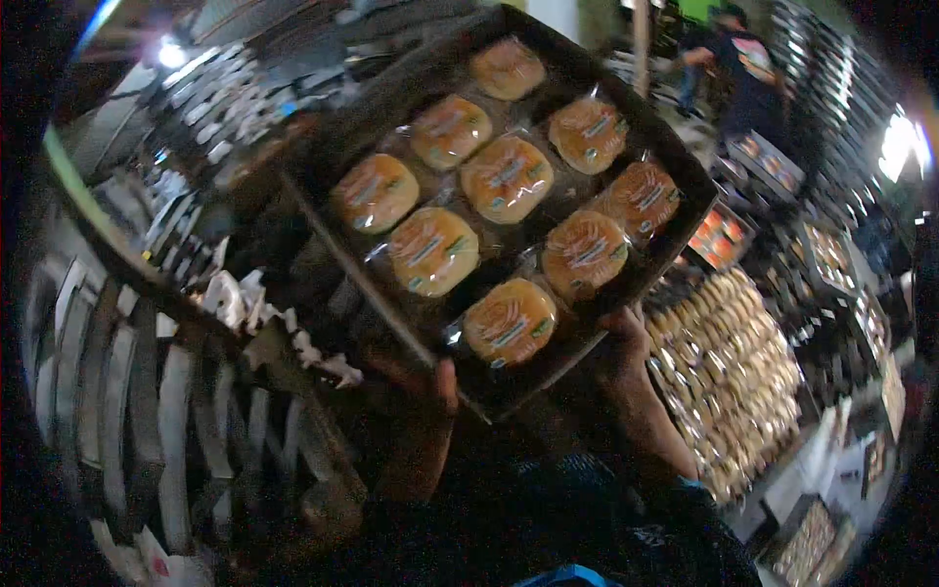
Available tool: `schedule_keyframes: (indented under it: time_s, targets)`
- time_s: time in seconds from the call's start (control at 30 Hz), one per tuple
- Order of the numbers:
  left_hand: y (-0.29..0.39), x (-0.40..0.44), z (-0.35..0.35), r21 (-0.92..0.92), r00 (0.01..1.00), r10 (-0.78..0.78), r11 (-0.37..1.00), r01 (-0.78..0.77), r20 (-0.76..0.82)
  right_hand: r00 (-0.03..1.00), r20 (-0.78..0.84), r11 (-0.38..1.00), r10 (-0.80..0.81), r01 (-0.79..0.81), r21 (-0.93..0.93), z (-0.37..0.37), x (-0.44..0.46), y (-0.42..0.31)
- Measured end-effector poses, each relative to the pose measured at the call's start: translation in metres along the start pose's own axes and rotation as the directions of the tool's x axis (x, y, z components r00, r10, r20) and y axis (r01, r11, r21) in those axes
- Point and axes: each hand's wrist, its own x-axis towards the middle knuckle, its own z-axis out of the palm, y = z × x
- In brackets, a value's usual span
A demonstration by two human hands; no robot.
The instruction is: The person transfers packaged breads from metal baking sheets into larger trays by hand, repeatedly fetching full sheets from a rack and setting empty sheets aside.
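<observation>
A dark, shallow tray [381, 313] is held up in front of me, turned at an angle. Several round buns, each in a clear printed wrapper, lie spread in it, among them a bun [507, 179] near the middle. My left hand [430, 411] grips the tray's near left edge, its thumb up on the rim. At the near right edge my right hand [626, 357] holds the tray too, with its other fingers hidden beneath.
Stacked trays [122, 391] stand at the left. A big tray of small wrapped items [729, 377] lies at the right, beside a tray of red-orange items [719, 235]. Another person [748, 78] stands at the back right near tall stacks.
</observation>
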Motion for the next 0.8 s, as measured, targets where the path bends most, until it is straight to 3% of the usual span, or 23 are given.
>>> schedule_keyframes:
  time_s: [0.03, 0.07, 0.1, 0.2, 0.27, 0.33, 0.4, 0.43, 0.47, 0.5, 0.53, 0.57, 0.63, 0.7, 0.73, 0.8]
  targets:
    - [-0.012, -0.004, 0.023, -0.016, 0.997, -0.061, 0.998, 0.061, 0.043, 0.994, 0.093, 0.997, -0.05, 0.056, -0.059, -0.032, -0.007, -0.009]
    - [-0.024, -0.01, 0.046, -0.016, 0.99, -0.118, 0.993, 0.119, 0.079, 0.996, 0.045, 0.995, -0.073, 0.075, -0.062, -0.083, -0.012, -0.002]
    - [-0.034, -0.015, 0.067, -0.01, 0.981, -0.16, 0.987, 0.162, 0.107, 0.948, 0.058, 0.854, -0.313, 0.307, -0.419, -0.141, -0.014, 0.014]
    - [-0.06, -0.028, 0.105, 0.033, 0.951, -0.267, 0.964, 0.265, 0.157, 0.935, -0.202, 0.937, -0.293, 0.238, -0.257, -0.178, -0.067, -0.034]
    - [-0.075, -0.035, 0.107, 0.055, 0.913, -0.356, 0.934, 0.352, 0.199, 0.968, -0.053, 0.954, -0.245, 0.25, 0.167, -0.246, -0.102, -0.08]
    - [-0.071, -0.031, 0.104, 0.054, 0.856, -0.442, 0.894, 0.445, 0.268, 0.943, -0.094, 0.932, -0.32, 0.331, 0.15, -0.316, -0.125, -0.118]
    - [-0.06, -0.025, 0.109, 0.039, 0.793, -0.508, 0.849, 0.527, 0.336, 0.96, -0.106, 0.964, -0.258, 0.262, 0.031, -0.34, -0.154, -0.139]
    - [-0.053, -0.017, 0.118, 0.031, 0.766, -0.521, 0.834, 0.552, 0.376, 0.949, -0.303, 0.964, -0.092, 0.009, -0.264, -0.391, -0.158, -0.125]
    - [-0.049, -0.01, 0.129, 0.012, 0.743, -0.53, 0.818, 0.576, 0.409, 0.876, -0.46, 0.825, -0.146, -0.149, -0.545, -0.363, -0.157, -0.133]
    - [-0.045, -0.003, 0.143, -0.017, 0.727, -0.527, 0.805, 0.593, 0.439, 0.775, -0.601, 0.611, -0.194, -0.384, -0.692, -0.333, -0.156, -0.141]
    - [-0.041, 0.001, 0.158, -0.073, 0.718, -0.518, 0.786, 0.615, 0.465, 0.749, -0.634, 0.619, -0.191, -0.41, -0.67, -0.371, -0.166, -0.119]
    - [-0.039, 0.008, 0.174, -0.135, 0.713, -0.506, 0.763, 0.633, 0.485, 0.764, -0.528, 0.556, -0.371, -0.272, -0.785, -0.433, -0.17, -0.083]
    - [-0.039, 0.023, 0.207, -0.268, 0.711, -0.48, 0.697, 0.665, 0.513, 0.698, -0.323, 0.25, -0.639, -0.209, -0.945, -0.463, -0.169, -0.055]
    - [-0.056, 0.028, 0.233, -0.336, 0.714, -0.491, 0.65, 0.682, 0.499, 0.653, -0.394, 0.292, -0.647, -0.265, -0.919, -0.478, -0.167, 0.003]
    - [-0.07, 0.029, 0.246, -0.294, 0.733, -0.47, 0.703, 0.648, 0.493, 0.595, -0.648, 0.595, -0.476, -0.325, -0.735, -0.437, -0.159, 0.006]
    - [-0.103, 0.042, 0.28, 0.109, 0.753, -0.34, 0.934, 0.34, 0.563, 0.522, -0.818, 0.81, -0.243, -0.355, -0.467, -0.366, -0.123, 0.026]
